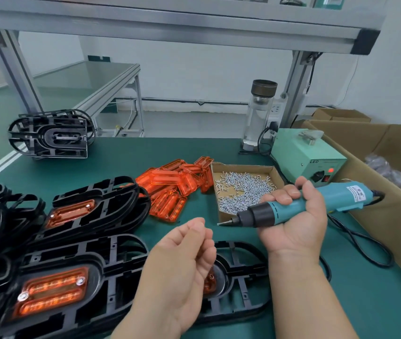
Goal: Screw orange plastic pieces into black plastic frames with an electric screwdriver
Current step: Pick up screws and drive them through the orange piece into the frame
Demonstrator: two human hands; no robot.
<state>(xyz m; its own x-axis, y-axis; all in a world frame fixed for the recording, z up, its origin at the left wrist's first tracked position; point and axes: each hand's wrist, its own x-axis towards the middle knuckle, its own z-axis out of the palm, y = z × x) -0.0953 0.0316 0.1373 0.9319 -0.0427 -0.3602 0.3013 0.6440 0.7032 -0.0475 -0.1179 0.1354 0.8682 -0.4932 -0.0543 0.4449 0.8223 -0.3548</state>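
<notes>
My right hand (294, 216) grips a teal electric screwdriver (299, 206), its bit pointing left with a screw on the tip. My left hand (184, 255) hovers palm up with fingers curled, just left of the bit; I cannot tell if it holds a screw. Under both hands lies a black plastic frame (241, 289) with an orange piece (209, 280) mostly hidden by my left hand. Two frames with orange pieces screwed in, one (77, 277) at the front left and one (92, 206) behind it, lie to the left. Loose orange pieces (177, 184) are piled mid-table beside a cardboard tray of screws (243, 189).
A stack of black frames (50, 133) stands at the back left. The green power supply box (304, 155) and a glass bottle (258, 116) sit at the back right. A large cardboard box (375, 182) borders the right side; the black power cord (356, 241) loops on the green mat.
</notes>
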